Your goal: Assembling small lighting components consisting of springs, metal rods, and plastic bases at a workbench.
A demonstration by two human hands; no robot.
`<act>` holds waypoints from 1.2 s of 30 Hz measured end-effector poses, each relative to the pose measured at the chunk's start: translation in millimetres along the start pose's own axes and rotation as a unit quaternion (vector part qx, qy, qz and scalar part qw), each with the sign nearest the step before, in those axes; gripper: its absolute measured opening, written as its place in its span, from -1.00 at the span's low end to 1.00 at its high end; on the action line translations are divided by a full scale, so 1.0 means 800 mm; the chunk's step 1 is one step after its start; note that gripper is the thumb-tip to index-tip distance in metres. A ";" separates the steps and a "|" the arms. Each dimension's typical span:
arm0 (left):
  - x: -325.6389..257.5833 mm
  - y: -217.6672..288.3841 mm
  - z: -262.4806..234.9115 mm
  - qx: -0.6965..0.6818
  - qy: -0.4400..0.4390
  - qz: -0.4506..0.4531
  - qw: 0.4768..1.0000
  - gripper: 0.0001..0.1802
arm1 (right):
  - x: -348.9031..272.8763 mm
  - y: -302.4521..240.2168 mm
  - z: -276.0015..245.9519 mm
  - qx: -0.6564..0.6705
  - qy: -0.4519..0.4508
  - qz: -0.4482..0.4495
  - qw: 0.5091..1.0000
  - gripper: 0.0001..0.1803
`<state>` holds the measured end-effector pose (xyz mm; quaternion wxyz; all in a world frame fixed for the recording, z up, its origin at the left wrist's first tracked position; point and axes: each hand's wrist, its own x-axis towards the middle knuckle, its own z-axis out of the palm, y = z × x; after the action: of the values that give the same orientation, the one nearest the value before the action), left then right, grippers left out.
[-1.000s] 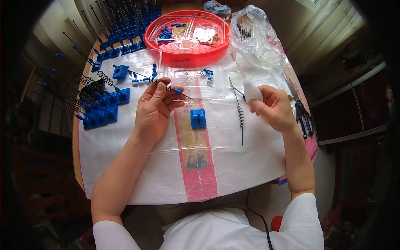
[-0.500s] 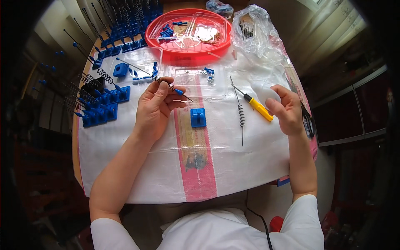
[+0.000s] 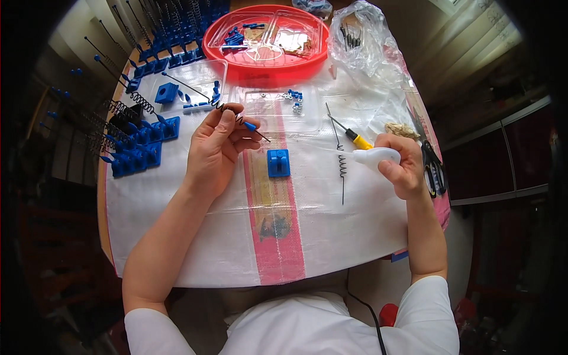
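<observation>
Over glossy sheeting (image 3: 349, 236), the left hand (image 3: 216, 139) pinches coiled black wire (image 3: 217, 105), the right hand (image 3: 406, 164) clasping a smooth white bottle (image 3: 377, 156).

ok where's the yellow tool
In the head view, the yellow tool lies right of centre, partly behind the white bottle in the right hand, tip by the loose spring.

I counted one blue block (image 3: 278, 163) at center; one coiled black wire (image 3: 215, 105) left of center, a second wire (image 3: 342, 165) right of it; one white bottle (image 3: 377, 157), one yellow-handled screwdriver (image 3: 359, 140), center right; one red tray (image 3: 266, 76), top center; upper-left blue stands (image 3: 177, 58) were uncountable.
</observation>
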<state>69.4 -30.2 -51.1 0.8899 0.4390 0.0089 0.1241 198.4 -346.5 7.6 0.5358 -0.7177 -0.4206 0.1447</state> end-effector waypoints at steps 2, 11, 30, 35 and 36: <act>0.000 0.001 0.000 0.000 -0.001 0.001 1.000 -0.72 | 0.001 0.000 0.000 -0.007 -0.003 -0.006 1.000 -0.75; 0.000 0.002 0.004 -0.010 0.009 0.003 1.000 -0.73 | 0.000 0.001 -0.002 -0.020 -0.009 -0.016 1.000 -0.74; -0.002 0.002 0.002 0.014 0.004 0.001 1.000 -0.71 | 0.000 0.002 0.000 -0.023 -0.011 -0.026 0.999 -0.73; -0.001 0.000 0.004 0.009 0.004 -0.002 1.000 -0.71 | -0.001 0.002 0.001 -0.022 -0.008 -0.028 0.999 -0.72; -0.001 0.000 0.004 0.006 0.003 -0.002 1.000 -0.71 | -0.002 0.000 0.000 -0.023 -0.010 -0.024 0.999 -0.72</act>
<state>69.3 -32.9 -49.5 0.8874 0.4439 0.0128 0.1239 197.4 -347.7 7.1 0.5181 -0.7178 -0.4467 0.1294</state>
